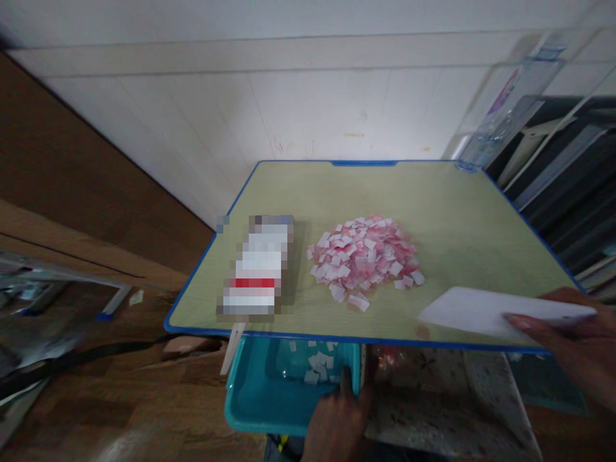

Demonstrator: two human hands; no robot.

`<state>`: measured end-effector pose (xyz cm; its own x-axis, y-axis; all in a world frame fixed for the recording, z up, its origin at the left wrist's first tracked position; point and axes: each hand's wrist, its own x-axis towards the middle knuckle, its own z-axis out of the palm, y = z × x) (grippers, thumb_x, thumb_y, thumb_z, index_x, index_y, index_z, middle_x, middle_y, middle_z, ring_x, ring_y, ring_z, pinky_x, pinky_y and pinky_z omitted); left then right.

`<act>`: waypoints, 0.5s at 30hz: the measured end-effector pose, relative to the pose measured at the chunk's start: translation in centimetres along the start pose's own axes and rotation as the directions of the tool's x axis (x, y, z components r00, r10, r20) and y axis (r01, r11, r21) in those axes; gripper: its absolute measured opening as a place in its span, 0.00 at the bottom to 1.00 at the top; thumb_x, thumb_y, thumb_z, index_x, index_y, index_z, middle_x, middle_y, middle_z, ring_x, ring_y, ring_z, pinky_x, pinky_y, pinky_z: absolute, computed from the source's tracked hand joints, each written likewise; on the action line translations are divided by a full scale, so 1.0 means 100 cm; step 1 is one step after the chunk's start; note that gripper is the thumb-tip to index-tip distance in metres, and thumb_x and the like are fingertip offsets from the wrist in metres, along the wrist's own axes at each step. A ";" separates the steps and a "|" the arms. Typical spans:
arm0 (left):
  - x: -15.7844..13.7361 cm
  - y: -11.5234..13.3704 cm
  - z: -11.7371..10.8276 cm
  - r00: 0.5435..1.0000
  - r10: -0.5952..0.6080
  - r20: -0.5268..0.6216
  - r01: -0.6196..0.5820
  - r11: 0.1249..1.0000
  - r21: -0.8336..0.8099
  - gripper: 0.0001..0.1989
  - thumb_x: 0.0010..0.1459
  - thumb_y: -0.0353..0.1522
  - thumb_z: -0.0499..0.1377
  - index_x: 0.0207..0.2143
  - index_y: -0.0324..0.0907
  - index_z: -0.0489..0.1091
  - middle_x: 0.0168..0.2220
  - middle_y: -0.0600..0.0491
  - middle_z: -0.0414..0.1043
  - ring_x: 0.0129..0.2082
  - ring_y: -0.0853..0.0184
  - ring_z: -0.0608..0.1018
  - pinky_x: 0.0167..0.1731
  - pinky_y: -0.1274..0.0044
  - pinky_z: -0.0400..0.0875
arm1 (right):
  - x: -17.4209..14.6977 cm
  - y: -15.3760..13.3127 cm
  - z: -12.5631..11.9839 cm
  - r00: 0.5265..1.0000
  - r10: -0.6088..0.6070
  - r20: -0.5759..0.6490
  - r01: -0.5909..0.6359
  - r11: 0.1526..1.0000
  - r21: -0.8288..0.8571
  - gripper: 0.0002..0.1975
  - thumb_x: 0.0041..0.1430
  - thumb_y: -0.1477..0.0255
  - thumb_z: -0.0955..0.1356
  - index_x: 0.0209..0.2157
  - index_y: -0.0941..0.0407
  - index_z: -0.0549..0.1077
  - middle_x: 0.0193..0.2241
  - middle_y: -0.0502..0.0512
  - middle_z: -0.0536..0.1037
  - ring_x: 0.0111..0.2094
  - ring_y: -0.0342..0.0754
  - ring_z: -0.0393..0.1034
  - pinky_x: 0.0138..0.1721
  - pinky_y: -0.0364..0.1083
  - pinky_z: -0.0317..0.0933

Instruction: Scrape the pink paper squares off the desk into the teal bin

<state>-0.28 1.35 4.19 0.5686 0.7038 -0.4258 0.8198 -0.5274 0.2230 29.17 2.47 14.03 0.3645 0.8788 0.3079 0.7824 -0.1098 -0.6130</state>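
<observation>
At the right end of the table, my right hand (pixel 558 333) is closed on a flat white sheet, like folded paper or card (pixel 486 309), held low over the tabletop with its pointed end to the left. Below the table's front edge, my left hand (pixel 339 414) grips the right rim of a teal plastic basin (pixel 269 410), with fingers on both sides of the rim. Several small white paper squares (pixel 317 369) lie in the basin. A heap of small pink and white paper pieces (pixel 366 253) rests mid-table, left of the white sheet.
The pale tabletop (pixel 433 192) has a blue edge and meets a white wall. On its left lies a pixelated object (pixel 257 269), with a pale strip (pixel 233 350) jutting past the front edge. A clear plastic bottle (pixel 500 115) stands at the back right corner. A brown wooden panel (pixel 96 167) rises on the left.
</observation>
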 end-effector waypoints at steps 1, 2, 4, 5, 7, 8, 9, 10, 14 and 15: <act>0.000 0.000 0.001 1.000 0.002 -0.010 -0.002 1.000 -0.007 0.36 0.49 0.24 0.51 0.61 0.49 0.47 0.51 0.33 0.65 0.29 0.56 0.78 0.24 0.66 0.73 | 0.002 0.000 0.003 0.999 0.027 0.017 -0.027 1.000 0.012 0.08 0.45 0.64 0.71 0.23 0.52 0.69 0.15 0.45 0.67 0.14 0.41 0.61 0.13 0.38 0.54; 0.000 0.000 0.001 1.000 0.004 -0.017 -0.004 1.000 -0.015 0.36 0.49 0.24 0.51 0.61 0.49 0.47 0.50 0.33 0.65 0.29 0.56 0.78 0.24 0.66 0.73 | 0.004 0.001 0.005 0.998 0.050 0.048 -0.052 0.998 0.037 0.08 0.45 0.66 0.71 0.22 0.52 0.68 0.14 0.45 0.66 0.14 0.41 0.60 0.13 0.38 0.53; 0.000 0.000 0.002 1.000 0.002 -0.023 -0.003 1.000 -0.029 0.37 0.49 0.25 0.52 0.61 0.48 0.45 0.50 0.32 0.66 0.29 0.55 0.78 0.24 0.65 0.73 | 0.007 0.004 0.007 0.991 0.069 0.118 -0.082 0.991 0.103 0.08 0.45 0.67 0.71 0.21 0.52 0.68 0.14 0.45 0.64 0.15 0.41 0.60 0.13 0.38 0.53; 0.000 0.000 0.002 1.000 0.004 -0.027 -0.005 1.000 -0.031 0.38 0.48 0.25 0.53 0.61 0.48 0.43 0.50 0.32 0.65 0.29 0.54 0.78 0.24 0.65 0.73 | 0.007 0.005 0.008 0.986 0.066 0.153 -0.087 0.988 0.130 0.09 0.45 0.67 0.71 0.20 0.53 0.67 0.14 0.45 0.64 0.15 0.41 0.60 0.14 0.38 0.53; 0.000 0.000 0.001 1.000 0.003 -0.024 -0.003 1.000 -0.024 0.40 0.48 0.24 0.53 0.62 0.49 0.41 0.50 0.32 0.65 0.29 0.54 0.78 0.24 0.65 0.73 | 0.006 0.007 0.008 0.983 0.059 0.172 -0.086 0.984 0.155 0.09 0.45 0.67 0.71 0.19 0.53 0.67 0.14 0.45 0.63 0.15 0.41 0.59 0.14 0.38 0.53; 0.001 0.000 0.000 1.000 0.002 -0.015 -0.003 1.000 -0.020 0.40 0.48 0.24 0.53 0.62 0.49 0.41 0.50 0.33 0.65 0.29 0.55 0.78 0.24 0.65 0.73 | 0.005 0.007 0.008 0.986 0.055 0.160 -0.081 0.984 0.161 0.09 0.45 0.67 0.71 0.19 0.53 0.68 0.13 0.45 0.63 0.15 0.41 0.58 0.14 0.38 0.52; 0.001 0.000 -0.001 1.000 -0.004 -0.003 0.004 1.000 -0.018 0.40 0.48 0.24 0.52 0.62 0.50 0.41 0.50 0.33 0.66 0.28 0.55 0.78 0.24 0.65 0.73 | 0.003 0.006 0.008 0.988 0.051 0.147 -0.076 0.983 0.170 0.10 0.45 0.67 0.71 0.18 0.53 0.67 0.13 0.45 0.62 0.15 0.40 0.57 0.13 0.38 0.51; 0.001 0.000 -0.003 1.000 0.000 0.017 0.001 1.000 -0.020 0.38 0.49 0.24 0.52 0.61 0.50 0.43 0.50 0.34 0.66 0.29 0.55 0.78 0.25 0.65 0.73 | 0.002 0.005 0.008 0.990 0.047 0.135 -0.070 0.982 0.178 0.10 0.44 0.67 0.71 0.18 0.53 0.67 0.13 0.45 0.62 0.15 0.40 0.57 0.13 0.38 0.51; 0.003 -0.001 -0.008 0.999 -0.008 0.053 0.010 0.999 -0.032 0.33 0.50 0.27 0.54 0.59 0.50 0.51 0.53 0.32 0.63 0.32 0.54 0.78 0.27 0.66 0.73 | -0.001 0.002 0.005 0.993 0.026 0.112 -0.044 0.985 0.167 0.08 0.46 0.68 0.71 0.19 0.52 0.69 0.14 0.45 0.64 0.15 0.39 0.58 0.14 0.37 0.52; 0.003 -0.001 -0.008 0.998 -0.016 0.062 0.018 0.999 -0.031 0.34 0.49 0.26 0.54 0.59 0.50 0.51 0.53 0.32 0.62 0.32 0.54 0.78 0.28 0.66 0.73 | 0.000 0.003 0.004 0.992 0.004 0.127 -0.024 0.986 0.162 0.07 0.46 0.68 0.71 0.20 0.52 0.70 0.14 0.45 0.65 0.15 0.39 0.60 0.14 0.37 0.53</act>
<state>-0.12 1.99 4.71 0.5499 0.6816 -0.4828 0.8317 -0.4996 0.2422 29.21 2.57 13.57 0.3001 0.9304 0.2106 0.6812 -0.0544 -0.7301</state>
